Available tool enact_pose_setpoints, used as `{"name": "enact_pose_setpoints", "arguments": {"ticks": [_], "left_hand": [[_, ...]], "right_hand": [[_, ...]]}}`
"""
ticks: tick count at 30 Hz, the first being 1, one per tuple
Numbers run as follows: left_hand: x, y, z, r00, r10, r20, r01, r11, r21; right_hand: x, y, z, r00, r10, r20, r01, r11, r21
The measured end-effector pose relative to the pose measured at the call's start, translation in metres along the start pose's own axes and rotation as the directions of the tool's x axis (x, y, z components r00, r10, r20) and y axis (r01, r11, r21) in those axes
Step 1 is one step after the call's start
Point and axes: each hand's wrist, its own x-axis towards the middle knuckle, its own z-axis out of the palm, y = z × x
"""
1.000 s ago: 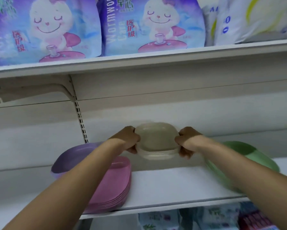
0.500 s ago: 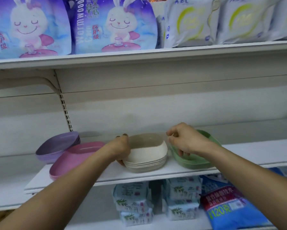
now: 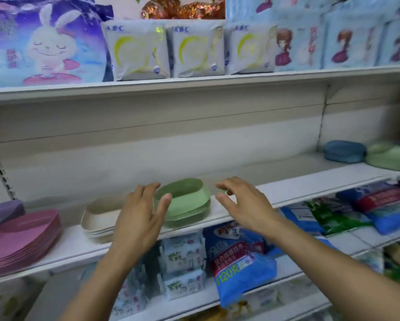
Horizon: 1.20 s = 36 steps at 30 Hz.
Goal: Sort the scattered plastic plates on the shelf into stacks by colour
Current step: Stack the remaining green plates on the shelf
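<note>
Shop shelf (image 3: 287,191) is narrow; both hands, left hand (image 3: 140,218) and right hand (image 3: 243,205), hover spread, gripping nothing. Careless grab could shove the green stack (image 3: 187,202) off.

Two arms in shot, both bare all the way up. Left forearm (image 3: 106,274) slim and uncovered, left hand (image 3: 139,218) bare too. Right forearm (image 3: 333,262) and right hand (image 3: 245,205) are the same. Fingernails too blurred to judge.
</note>
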Motion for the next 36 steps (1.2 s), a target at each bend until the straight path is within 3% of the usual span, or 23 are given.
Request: {"name": "enact_pose_setpoints", "arguments": {"ticks": [5,17,25,36], "left_hand": [[-0.014,0.059,0.036,0.995,0.094,-0.016,-0.095,0.993,-0.076],[-0.038,0.163,0.109,0.991,0.114,0.063,-0.089,0.944,-0.319],[-0.034,0.151,0.108,0.994,0.050,0.094,-0.017,0.946,-0.323],[-0.042,0.077,0.046,0.985,-0.171,-0.012,0.163,0.956,-0.246]], "right_hand": [[-0.041,0.050,-0.039,0.996,0.074,-0.043,-0.075,0.997,-0.019],[-0.109,0.140,-0.101,0.969,0.241,-0.047,-0.238,0.969,0.062],[-0.094,0.140,-0.091,0.966,0.254,-0.048,-0.242,0.954,0.177],[-0.030,0.066,-0.026,0.984,0.136,0.115,-0.166,0.933,0.318]]}}
